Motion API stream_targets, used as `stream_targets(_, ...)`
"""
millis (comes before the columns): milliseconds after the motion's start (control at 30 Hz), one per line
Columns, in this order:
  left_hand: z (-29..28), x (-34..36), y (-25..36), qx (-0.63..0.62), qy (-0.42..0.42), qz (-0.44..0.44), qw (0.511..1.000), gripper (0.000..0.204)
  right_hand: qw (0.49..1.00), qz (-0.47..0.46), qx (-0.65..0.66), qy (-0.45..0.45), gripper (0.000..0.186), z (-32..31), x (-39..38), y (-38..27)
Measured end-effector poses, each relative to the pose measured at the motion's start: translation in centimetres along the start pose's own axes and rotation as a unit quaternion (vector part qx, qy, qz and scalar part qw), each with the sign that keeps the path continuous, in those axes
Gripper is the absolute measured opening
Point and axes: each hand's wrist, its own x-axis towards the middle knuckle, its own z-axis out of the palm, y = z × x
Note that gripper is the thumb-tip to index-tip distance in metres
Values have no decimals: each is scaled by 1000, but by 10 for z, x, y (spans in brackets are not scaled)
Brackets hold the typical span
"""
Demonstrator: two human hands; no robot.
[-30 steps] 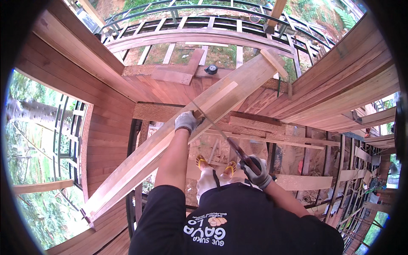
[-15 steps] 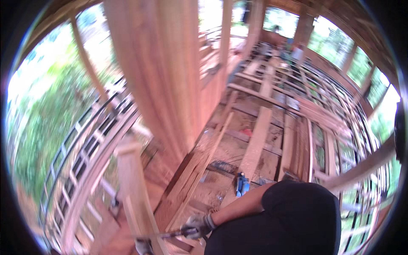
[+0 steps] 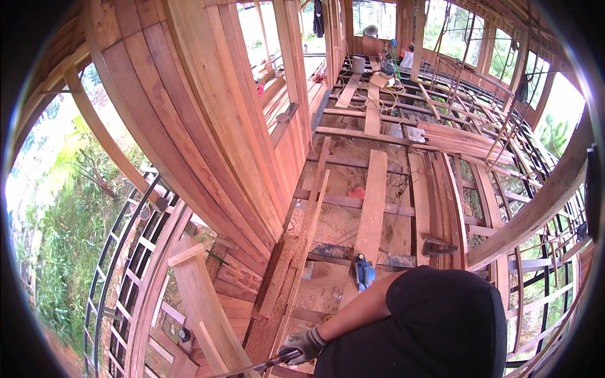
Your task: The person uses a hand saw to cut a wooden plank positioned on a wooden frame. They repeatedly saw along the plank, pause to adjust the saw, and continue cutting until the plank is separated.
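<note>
My right hand (image 3: 304, 346) in a grey glove grips the dark handle of a hand saw (image 3: 261, 366) at the bottom of the head view. The saw's blade runs left over the lower end of a pale board (image 3: 205, 296), which has a short crosspiece at its top end and a narrow strip on it. My left hand is not in view. A round tape measure (image 3: 184, 335) lies just left of the board.
A plank wall (image 3: 189, 126) rises at the left, beside an outdoor railing (image 3: 107, 258). A blue power tool (image 3: 364, 272) rests on a floor plank (image 3: 375, 201) ahead. Loose planks, open joists and several cables stretch back toward the windows. A curved beam (image 3: 529, 227) crosses at the right.
The camera has swung from looking down at the board to looking along the unfinished floor. My left hand has left the view; my right hand still holds the saw low in the picture.
</note>
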Motion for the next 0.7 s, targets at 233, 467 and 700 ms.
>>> stream_targets(233,-26,8,49,-192,-26,-159,968,30,998,-4,-29,50,20,-4,-19,7)
stream_targets(467,22,20,22,-491,133,-330,795,19,981,-94,-168,-22,32,1,-34,43)
stream_targets(700,-87,-7,84,-220,12,-385,896,44,944,-180,-277,12,28,-20,-25,-22)
